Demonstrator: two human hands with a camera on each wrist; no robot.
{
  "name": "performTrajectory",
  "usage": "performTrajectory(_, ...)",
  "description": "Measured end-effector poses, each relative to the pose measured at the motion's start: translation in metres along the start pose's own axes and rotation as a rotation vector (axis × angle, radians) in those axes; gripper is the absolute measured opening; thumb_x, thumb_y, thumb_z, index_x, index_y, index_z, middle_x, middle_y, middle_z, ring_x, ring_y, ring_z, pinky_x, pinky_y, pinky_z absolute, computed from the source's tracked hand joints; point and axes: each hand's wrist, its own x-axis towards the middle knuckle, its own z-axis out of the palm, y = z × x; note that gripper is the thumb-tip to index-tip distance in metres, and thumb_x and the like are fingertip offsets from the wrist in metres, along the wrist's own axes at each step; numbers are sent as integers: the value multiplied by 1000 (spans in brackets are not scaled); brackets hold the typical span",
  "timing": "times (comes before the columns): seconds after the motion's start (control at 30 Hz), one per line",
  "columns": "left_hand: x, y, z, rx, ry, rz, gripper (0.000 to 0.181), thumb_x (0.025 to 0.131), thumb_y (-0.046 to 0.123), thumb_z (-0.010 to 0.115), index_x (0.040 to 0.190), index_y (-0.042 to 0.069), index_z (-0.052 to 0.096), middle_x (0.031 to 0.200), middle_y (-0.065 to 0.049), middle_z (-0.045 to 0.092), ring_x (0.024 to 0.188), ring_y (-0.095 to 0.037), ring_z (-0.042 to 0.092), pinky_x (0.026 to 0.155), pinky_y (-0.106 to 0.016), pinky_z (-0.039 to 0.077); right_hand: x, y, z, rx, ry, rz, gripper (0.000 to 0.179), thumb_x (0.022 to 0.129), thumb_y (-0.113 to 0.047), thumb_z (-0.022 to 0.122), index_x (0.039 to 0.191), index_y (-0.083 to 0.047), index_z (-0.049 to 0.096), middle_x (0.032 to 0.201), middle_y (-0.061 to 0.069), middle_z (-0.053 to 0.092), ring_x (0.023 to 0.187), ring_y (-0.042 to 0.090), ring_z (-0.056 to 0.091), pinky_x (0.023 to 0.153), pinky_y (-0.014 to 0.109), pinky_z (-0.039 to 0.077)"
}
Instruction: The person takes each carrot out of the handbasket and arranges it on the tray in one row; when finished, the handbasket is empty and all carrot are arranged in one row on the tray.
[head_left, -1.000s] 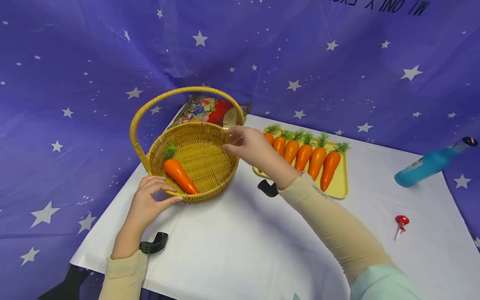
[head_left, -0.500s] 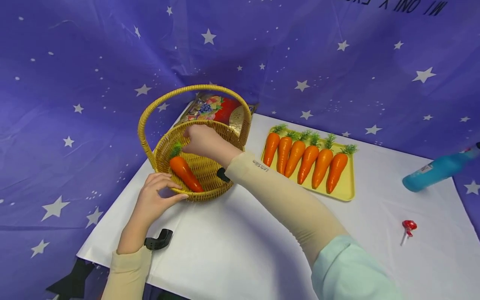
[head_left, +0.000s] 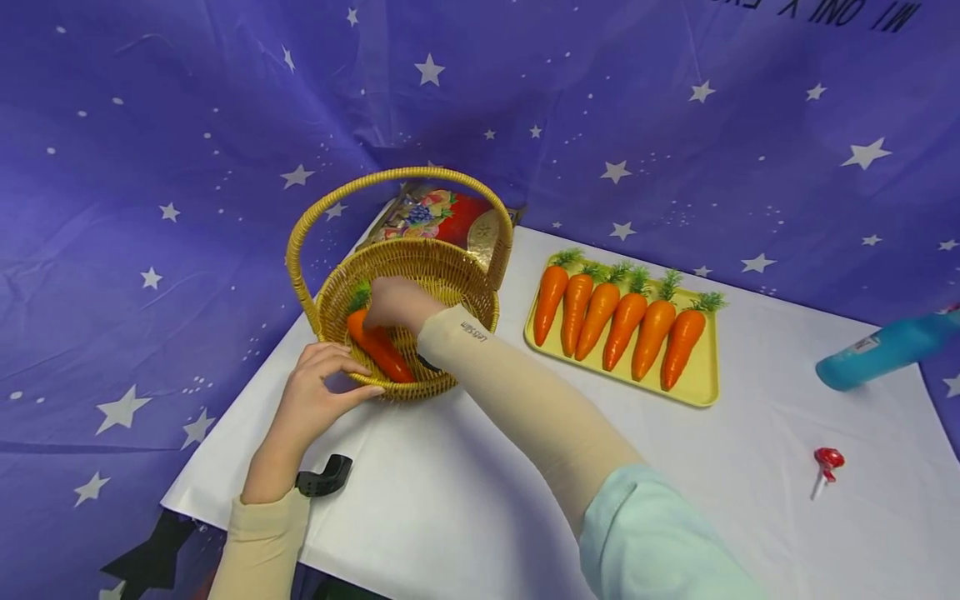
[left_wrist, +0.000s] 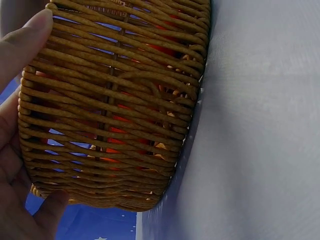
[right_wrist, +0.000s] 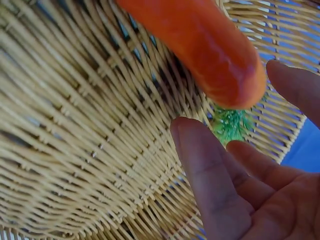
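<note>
A yellow wicker basket (head_left: 450, 265) with an arched handle stands on the table. An orange carrot (head_left: 387, 357) with a green top lies in it, against its left side. My left hand (head_left: 313, 402) holds the basket's near-left rim; in the left wrist view its thumb and fingers lie over the wicker (left_wrist: 115, 105). Inside the basket, my right hand (head_left: 401, 302) is at the carrot's leafy end. In the right wrist view, the spread fingers (right_wrist: 205, 165) are beside the carrot's thick end (right_wrist: 235, 80), with a gap visible between them.
Right of the basket, a yellow tray (head_left: 701, 392) bears several carrots in a row. A red fruit-printed package (head_left: 457, 218) lies behind the basket. Farther right are a blue bottle (head_left: 877, 354) and a red lollipop (head_left: 828, 458). A starry purple cloth (head_left: 525, 83) hangs behind the table.
My right hand has moved left from the basket's right rim, then down into it to the carrot's top. The left hand stays on the rim. The head view has shifted slightly.
</note>
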Motion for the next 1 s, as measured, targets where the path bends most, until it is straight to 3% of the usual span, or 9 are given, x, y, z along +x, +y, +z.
performTrajectory(0.13,0,0,0,2,0,-1,30,58,7,92,80,11,72,92,-2,67,106,-20,48,99,-37,34,1,-2,6,-40,12,4,16,86,-22,71,85,-11,59,70,-2,49,62,12,43,55,24,37)
performTrajectory(0.3,0,0,0,-2,2,10,31,57,6,92,80,12,72,91,-1,67,105,-20,48,98,-35,34,0,-2,11,-62,32,12,26,86,-28,72,101,-10,61,84,-1,58,73,13,50,62,24,42)
performTrajectory(0.6,1,0,0,-7,8,19,31,56,5,93,79,11,72,90,-2,67,105,-21,48,100,-32,33,5,0,14,29,-8,19,18,85,-20,72,88,-9,58,72,1,52,61,13,47,53,23,41)
performTrajectory(0.87,1,1,0,4,1,11,30,57,6,92,79,10,72,92,-3,67,106,-22,48,99,-35,34,9,2,14,118,-50,60,16,87,-17,69,93,-7,57,76,3,54,57,15,51,48,24,45)
performTrajectory(1.0,0,2,0,16,-2,0,30,58,7,92,80,10,72,92,-4,67,107,-22,48,99,-40,34,8,2,11,124,-39,52,18,87,-19,70,81,-8,57,67,2,53,55,16,51,47,24,44)
